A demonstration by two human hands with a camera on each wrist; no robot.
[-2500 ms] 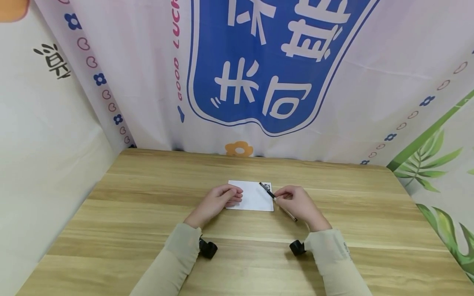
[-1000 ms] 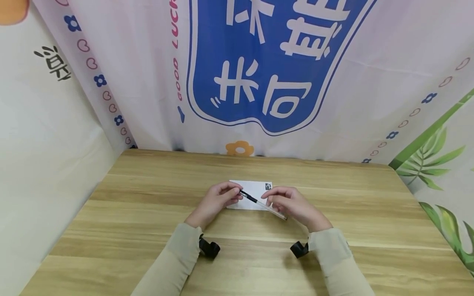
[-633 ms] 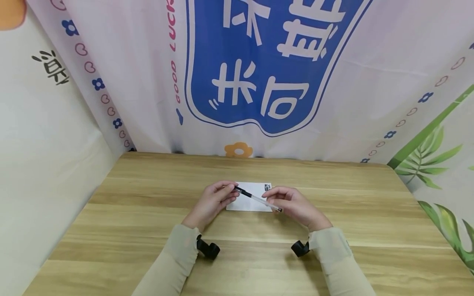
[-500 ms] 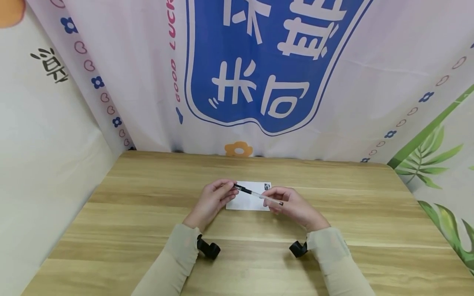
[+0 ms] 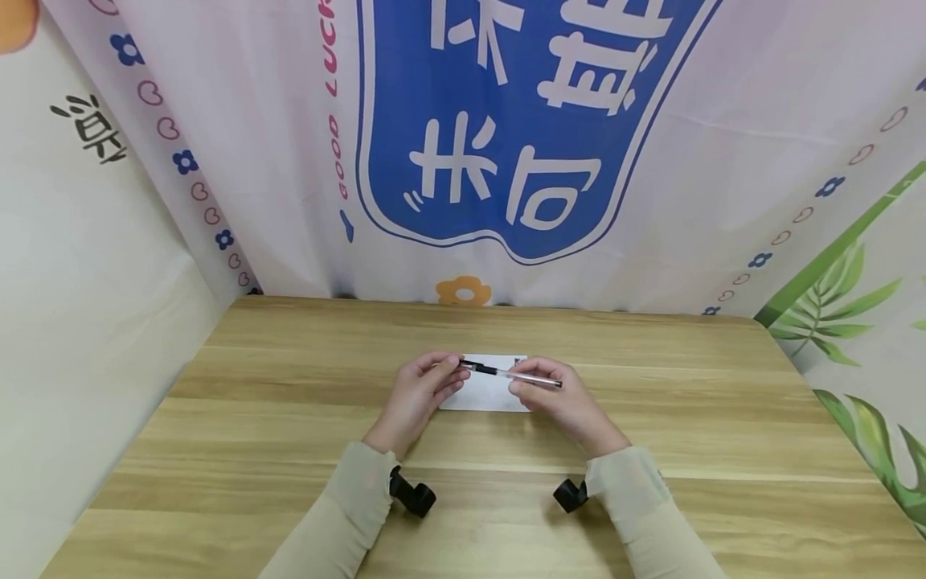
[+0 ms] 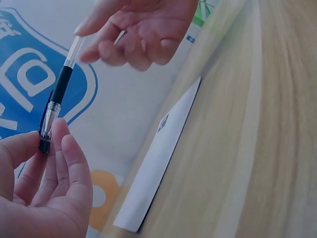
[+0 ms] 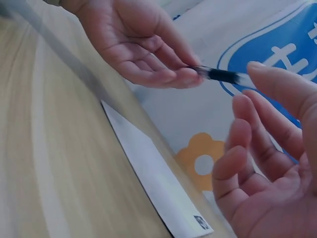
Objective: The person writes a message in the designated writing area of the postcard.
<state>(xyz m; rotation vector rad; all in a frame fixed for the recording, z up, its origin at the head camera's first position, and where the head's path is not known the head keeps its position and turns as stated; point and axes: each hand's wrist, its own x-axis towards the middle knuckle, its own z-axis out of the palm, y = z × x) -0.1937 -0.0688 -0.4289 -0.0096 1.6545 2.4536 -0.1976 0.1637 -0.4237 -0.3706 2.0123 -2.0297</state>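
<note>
A pen (image 5: 510,375) with a clear barrel and a black cap end hangs level over a white card (image 5: 483,397) lying on the wooden table (image 5: 239,418). My left hand (image 5: 452,371) pinches the black cap end (image 6: 45,141) between thumb and fingers. My right hand (image 5: 524,378) pinches the clear barrel (image 6: 74,49) near its other end, thumb and forefinger on it, the other fingers loosely curled. In the right wrist view the pen (image 7: 220,75) runs from the left hand (image 7: 143,49) to the right hand's fingertips (image 7: 262,69), above the card (image 7: 158,186).
The card has a small dark printed mark (image 6: 162,123) in one corner. Printed cloth backdrops (image 5: 506,145) close off the table's far edge and both sides. Bare wood lies to the left, right and front of my hands.
My right hand swung the pen from pointing away over the card's right corner to lying level across it. My left hand left the card and took the cap end.
</note>
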